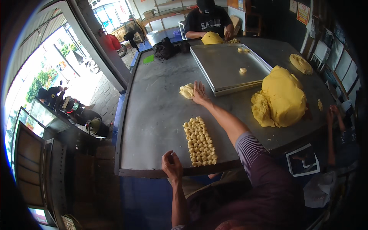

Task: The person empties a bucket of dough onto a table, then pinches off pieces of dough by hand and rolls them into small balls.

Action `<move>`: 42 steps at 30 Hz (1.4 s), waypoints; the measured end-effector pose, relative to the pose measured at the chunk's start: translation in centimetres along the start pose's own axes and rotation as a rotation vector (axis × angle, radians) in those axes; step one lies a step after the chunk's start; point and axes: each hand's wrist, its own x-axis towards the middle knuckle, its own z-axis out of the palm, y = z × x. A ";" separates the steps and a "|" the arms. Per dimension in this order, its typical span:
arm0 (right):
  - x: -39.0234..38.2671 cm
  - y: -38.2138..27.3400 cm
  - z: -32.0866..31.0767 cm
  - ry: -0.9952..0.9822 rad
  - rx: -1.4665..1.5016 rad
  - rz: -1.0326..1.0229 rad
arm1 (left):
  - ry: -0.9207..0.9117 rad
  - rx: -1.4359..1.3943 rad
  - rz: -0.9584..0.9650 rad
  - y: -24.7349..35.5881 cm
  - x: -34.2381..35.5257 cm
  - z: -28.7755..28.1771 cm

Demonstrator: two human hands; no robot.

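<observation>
My right hand (199, 93) reaches far over the metal table, fingers stretched out, its side against a flattened lump of pale dough (186, 91). The hand is open and not wrapped round the lump. Close to the table's near edge is my left hand (172, 165), its fingers curled in; whatever lies inside them, if anything, is hidden. Just right of it, small dough balls (200, 142) lie packed in a long rectangular block of close rows.
Stacked metal trays (226, 67) carry a few small dough rounds. A big yellow dough mound (283, 97) sits on the right, with a flat dough piece (301, 64) beyond. Across the table (149, 115), a person (209, 21) works behind more yellow dough (212, 38). A dark bundle (165, 48) lies far left.
</observation>
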 end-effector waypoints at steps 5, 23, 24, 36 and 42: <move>1.9 0.6 -0.8 -0.131 0.037 -0.122 | 0.007 -0.020 -0.019 -0.2 0.1 -0.4; -1.3 -0.4 -4.2 0.016 0.124 -0.247 | -0.383 -0.274 -0.045 2.2 7.4 4.4; -2.0 -1.9 -5.6 -0.017 0.141 -0.277 | -0.454 -0.320 -0.054 3.2 9.0 5.4; -13.6 -2.2 -13.7 0.159 0.076 -0.434 | -0.977 -1.146 -0.724 6.7 18.5 21.3; -19.3 -0.7 -16.5 -0.013 0.254 -0.297 | -0.956 -1.178 -1.021 4.7 20.8 23.6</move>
